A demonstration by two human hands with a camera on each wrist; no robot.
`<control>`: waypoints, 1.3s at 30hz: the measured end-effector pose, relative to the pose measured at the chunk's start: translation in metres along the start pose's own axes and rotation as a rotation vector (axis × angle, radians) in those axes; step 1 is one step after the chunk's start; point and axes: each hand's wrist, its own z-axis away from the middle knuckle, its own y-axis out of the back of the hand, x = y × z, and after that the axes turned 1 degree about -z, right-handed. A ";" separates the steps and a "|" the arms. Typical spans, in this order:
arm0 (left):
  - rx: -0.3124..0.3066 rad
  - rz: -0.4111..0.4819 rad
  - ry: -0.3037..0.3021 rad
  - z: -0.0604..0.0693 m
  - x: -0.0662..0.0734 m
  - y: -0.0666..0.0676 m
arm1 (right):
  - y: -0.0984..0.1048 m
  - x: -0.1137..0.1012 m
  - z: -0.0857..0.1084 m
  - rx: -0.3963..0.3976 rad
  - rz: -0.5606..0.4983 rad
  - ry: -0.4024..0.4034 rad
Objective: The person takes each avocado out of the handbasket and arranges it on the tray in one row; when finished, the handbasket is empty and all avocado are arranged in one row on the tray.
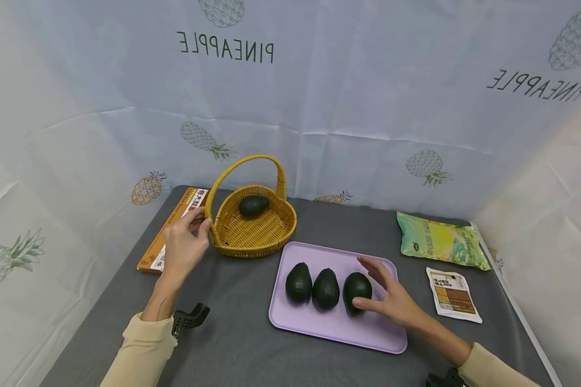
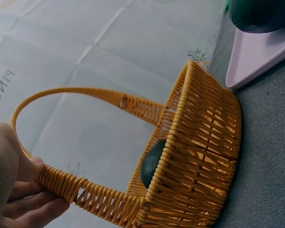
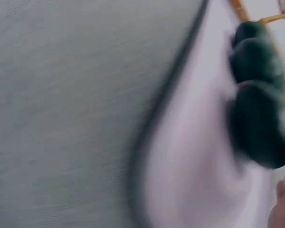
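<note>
My left hand [image 1: 185,244] grips the side of the yellow wicker basket's tall handle [image 2: 61,183] between thumb and fingers. Inside the basket [image 1: 252,251] lies one dark green avocado [image 1: 253,206], partly hidden by the wall in the left wrist view. Three more avocados stand in a row on a lilac tray [image 1: 319,328]: a left one [image 1: 298,283], a middle one [image 1: 326,290] and a right one [image 1: 356,292]. Around the right avocado my right hand [image 1: 389,295] is spread, thumb in front and fingers behind. Whether it touches the fruit, I cannot tell.
An orange-and-white box [image 1: 171,226] lies left of the basket, behind my left hand. On the right are a green-yellow packet [image 1: 440,240] and a small white-brown pouch [image 1: 453,294]. A pineapple-print cloth [image 1: 348,97] hangs behind the grey table [image 1: 242,344].
</note>
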 end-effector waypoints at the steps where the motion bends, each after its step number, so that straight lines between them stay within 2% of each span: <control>1: 0.001 0.000 -0.001 0.000 0.000 0.001 | 0.002 -0.008 -0.006 0.008 -0.014 -0.015; 4: 0.002 0.004 -0.002 0.000 -0.001 0.003 | 0.007 -0.040 -0.031 0.023 -0.070 -0.068; 7: 0.001 0.006 0.007 -0.001 -0.004 0.004 | 0.004 -0.077 -0.064 -0.006 -0.141 -0.158; 10: 0.000 0.003 0.018 -0.002 -0.007 0.005 | -0.010 -0.111 -0.099 -0.072 -0.147 -0.255; 13: 0.007 -0.003 0.023 -0.001 -0.008 0.004 | -0.036 -0.133 -0.135 -0.126 -0.098 -0.326; 16: 0.003 -0.005 0.021 0.000 -0.008 0.000 | -0.064 -0.140 -0.169 -0.156 -0.065 -0.363; 18: -0.013 -0.002 0.022 0.002 -0.007 -0.003 | -0.079 -0.140 -0.189 -0.150 -0.033 -0.379; 22: -0.039 0.007 0.024 0.004 -0.003 -0.010 | -0.101 -0.134 -0.225 -0.095 0.089 -0.421; 25: -0.041 0.013 0.034 0.003 -0.001 -0.011 | -0.113 -0.130 -0.245 -0.072 0.111 -0.470; 29: -0.039 0.007 0.045 0.001 0.001 -0.008 | -0.126 -0.134 -0.261 -0.059 0.041 -0.507; 34: -0.037 -0.021 0.027 0.000 0.004 -0.004 | -0.134 -0.142 -0.272 -0.020 0.005 -0.517; 39: -0.027 -0.053 0.005 0.001 0.004 -0.002 | -0.142 -0.146 -0.277 0.015 0.070 -0.496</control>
